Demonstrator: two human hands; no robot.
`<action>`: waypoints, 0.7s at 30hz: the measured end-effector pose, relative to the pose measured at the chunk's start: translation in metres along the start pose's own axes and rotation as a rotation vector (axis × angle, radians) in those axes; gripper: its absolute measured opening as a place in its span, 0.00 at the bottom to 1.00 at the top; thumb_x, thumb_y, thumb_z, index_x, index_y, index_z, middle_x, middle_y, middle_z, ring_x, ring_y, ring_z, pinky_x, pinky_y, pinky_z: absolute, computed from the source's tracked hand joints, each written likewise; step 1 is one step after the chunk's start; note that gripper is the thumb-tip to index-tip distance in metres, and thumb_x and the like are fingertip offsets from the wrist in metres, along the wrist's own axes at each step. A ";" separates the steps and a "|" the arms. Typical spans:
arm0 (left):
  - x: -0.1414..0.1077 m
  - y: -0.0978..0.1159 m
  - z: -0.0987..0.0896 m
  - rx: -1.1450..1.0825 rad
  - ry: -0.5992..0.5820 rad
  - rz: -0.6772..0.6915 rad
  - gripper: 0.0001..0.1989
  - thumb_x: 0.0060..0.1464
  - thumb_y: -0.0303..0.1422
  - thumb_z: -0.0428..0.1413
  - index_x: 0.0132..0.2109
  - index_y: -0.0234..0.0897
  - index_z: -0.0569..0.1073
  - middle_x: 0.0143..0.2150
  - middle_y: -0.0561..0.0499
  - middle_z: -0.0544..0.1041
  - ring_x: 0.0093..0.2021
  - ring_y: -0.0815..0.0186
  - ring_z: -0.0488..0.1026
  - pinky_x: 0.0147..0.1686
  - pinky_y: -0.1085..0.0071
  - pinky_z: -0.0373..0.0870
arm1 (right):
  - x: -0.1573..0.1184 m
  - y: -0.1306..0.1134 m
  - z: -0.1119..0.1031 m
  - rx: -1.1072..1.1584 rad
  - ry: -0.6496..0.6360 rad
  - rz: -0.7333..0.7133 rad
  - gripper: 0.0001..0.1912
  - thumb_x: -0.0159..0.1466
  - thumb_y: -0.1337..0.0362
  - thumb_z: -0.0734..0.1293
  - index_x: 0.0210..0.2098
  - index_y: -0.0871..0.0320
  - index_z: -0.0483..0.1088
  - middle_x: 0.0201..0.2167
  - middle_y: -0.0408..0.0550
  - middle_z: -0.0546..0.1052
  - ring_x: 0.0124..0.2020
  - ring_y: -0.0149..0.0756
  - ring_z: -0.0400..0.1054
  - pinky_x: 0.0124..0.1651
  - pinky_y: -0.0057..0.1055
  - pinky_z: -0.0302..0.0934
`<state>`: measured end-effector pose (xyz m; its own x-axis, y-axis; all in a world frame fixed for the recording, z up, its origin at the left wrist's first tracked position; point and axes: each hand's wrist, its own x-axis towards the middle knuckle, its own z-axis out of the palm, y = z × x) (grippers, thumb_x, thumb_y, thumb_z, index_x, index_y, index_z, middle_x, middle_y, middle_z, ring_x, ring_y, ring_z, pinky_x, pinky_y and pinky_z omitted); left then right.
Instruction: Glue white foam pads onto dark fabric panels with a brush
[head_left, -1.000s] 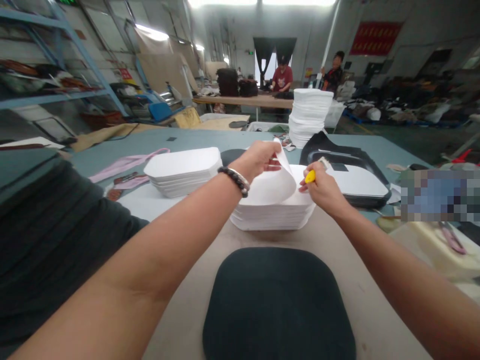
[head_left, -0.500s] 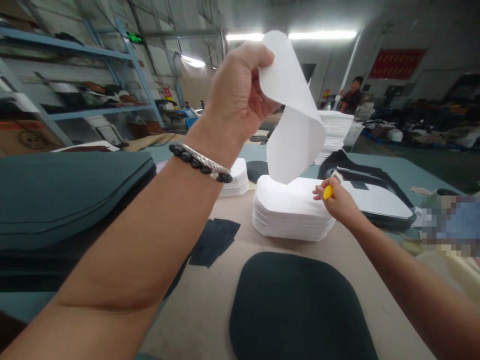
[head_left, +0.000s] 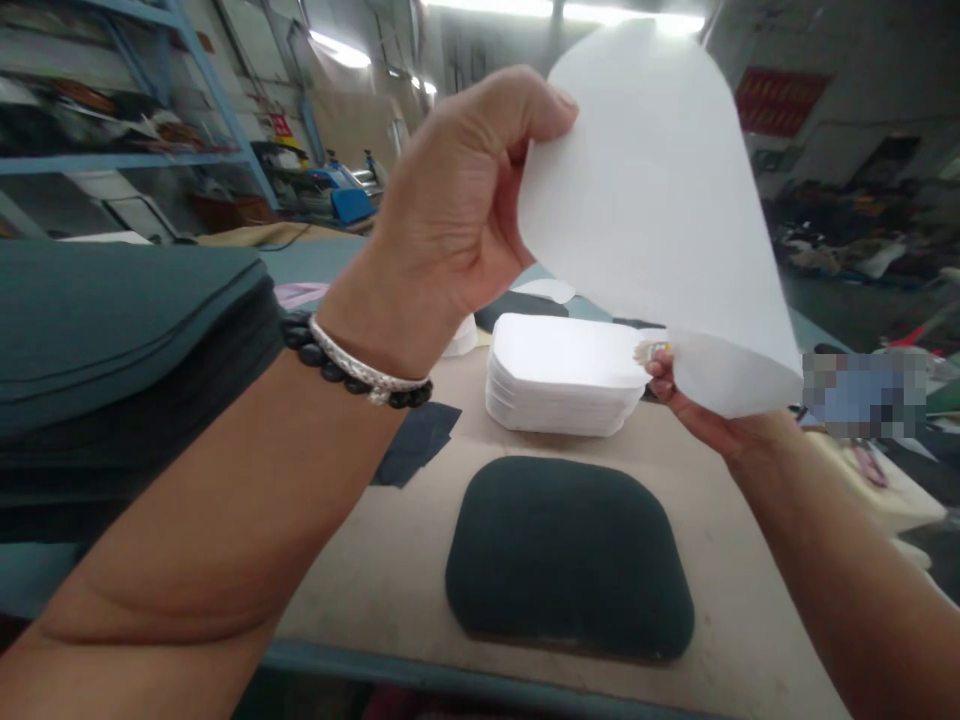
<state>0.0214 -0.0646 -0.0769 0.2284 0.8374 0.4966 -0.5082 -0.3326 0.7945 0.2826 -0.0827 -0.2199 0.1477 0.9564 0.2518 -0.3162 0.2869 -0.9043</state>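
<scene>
Raised at the upper middle, my left hand (head_left: 480, 180) pinches the left edge of a white sheet (head_left: 652, 180), which curls down to the right. Behind the sheet's lower end is my right hand (head_left: 694, 405), partly hidden, its fingers closed on a small brush (head_left: 651, 351) whose pale bristles show. The brush is beside the right end of a stack of white sheets (head_left: 566, 375). Nearer me, a dark green rounded panel (head_left: 570, 560) lies flat on the brown table covering (head_left: 367, 590).
At the left is a thick pile of dark green panels (head_left: 127, 350). Small dark pieces (head_left: 416, 445) lie left of the white stack. Blue shelving (head_left: 210, 100) stands at the back left. Cream material (head_left: 877, 480) sits at the right.
The white sheet has unrolled wider and swung right, over my right hand. My right hand and brush now appear lower behind it. The view has shifted, showing the table's front edge.
</scene>
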 end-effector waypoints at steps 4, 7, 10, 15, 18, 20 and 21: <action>-0.034 -0.026 -0.055 0.233 0.002 -0.084 0.06 0.56 0.21 0.56 0.32 0.32 0.72 0.30 0.53 0.74 0.31 0.73 0.73 0.33 0.76 0.72 | -0.034 -0.002 -0.026 -0.203 0.287 -0.205 0.21 0.48 0.63 0.78 0.35 0.51 0.66 0.32 0.40 0.72 0.33 0.32 0.69 0.36 0.27 0.66; -0.076 -0.061 -0.099 0.498 0.145 -0.259 0.07 0.51 0.31 0.63 0.33 0.34 0.73 0.26 0.54 0.73 0.24 0.73 0.67 0.23 0.78 0.63 | -0.074 0.004 -0.045 -0.532 0.392 -0.234 0.19 0.55 0.63 0.76 0.39 0.51 0.65 0.35 0.42 0.74 0.37 0.33 0.70 0.41 0.30 0.66; -0.128 -0.101 -0.127 0.600 0.187 -0.443 0.15 0.47 0.41 0.65 0.31 0.36 0.69 0.23 0.56 0.69 0.22 0.72 0.64 0.21 0.77 0.58 | -0.123 0.026 -0.060 -0.917 0.391 -0.202 0.17 0.58 0.56 0.74 0.40 0.51 0.64 0.37 0.45 0.74 0.38 0.39 0.73 0.43 0.37 0.68; -0.206 -0.149 -0.138 0.710 0.231 -0.729 0.19 0.46 0.47 0.63 0.28 0.39 0.64 0.22 0.58 0.65 0.22 0.70 0.62 0.22 0.75 0.57 | -0.197 0.079 -0.078 -1.174 0.272 -0.031 0.14 0.64 0.51 0.69 0.42 0.51 0.65 0.38 0.48 0.76 0.37 0.42 0.75 0.37 0.36 0.70; -0.232 -0.162 -0.139 0.777 0.243 -0.785 0.19 0.48 0.49 0.61 0.29 0.39 0.66 0.24 0.56 0.67 0.26 0.67 0.66 0.25 0.74 0.60 | -0.222 0.098 -0.085 -1.237 0.263 0.088 0.14 0.66 0.50 0.66 0.43 0.51 0.65 0.38 0.48 0.77 0.39 0.44 0.76 0.35 0.36 0.69; -0.239 -0.167 -0.140 0.823 0.247 -0.809 0.18 0.49 0.49 0.59 0.30 0.38 0.68 0.25 0.55 0.69 0.27 0.65 0.68 0.27 0.72 0.62 | -0.229 0.104 -0.086 -1.237 0.287 0.134 0.14 0.67 0.49 0.65 0.43 0.51 0.65 0.39 0.49 0.78 0.41 0.45 0.76 0.34 0.36 0.69; -0.240 -0.170 -0.140 0.847 0.250 -0.813 0.18 0.50 0.49 0.58 0.30 0.38 0.69 0.25 0.55 0.69 0.28 0.64 0.68 0.28 0.72 0.63 | -0.229 0.105 -0.085 -1.232 0.298 0.149 0.14 0.67 0.49 0.65 0.43 0.51 0.64 0.40 0.49 0.78 0.42 0.45 0.76 0.33 0.35 0.68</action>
<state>-0.0639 -0.1485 -0.3801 0.0141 0.9643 -0.2644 0.4389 0.2316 0.8682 0.2952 -0.2765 -0.4023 0.4398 0.8801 0.1789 0.7034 -0.2137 -0.6779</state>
